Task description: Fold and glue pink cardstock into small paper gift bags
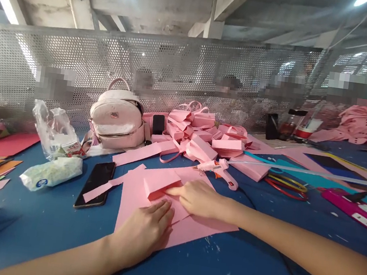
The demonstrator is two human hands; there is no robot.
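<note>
On a flat pink sheet (130, 207) lies a small folded pink box (162, 185), its open side facing me. My right hand (200, 198) reaches in from the right, with the index fingertip at the box's opening and the other fingers curled. Whatever its thumb touches is hidden. My left hand (144, 229) rests palm down at the near side of the box, fingers stretched flat on the pink material. Just behind my right hand a pink glue gun (221, 169) lies on its side, a long clear glue stick (300, 171) behind it.
Folded pink boxes (200, 135) are heaped at the back, beside a pale backpack (116, 117). A phone (94, 186) under a pink strip (98, 193) and a tissue pack (52, 172) lie left. A power strip (353, 209) sits right; a black cord (292, 271) crosses the near edge.
</note>
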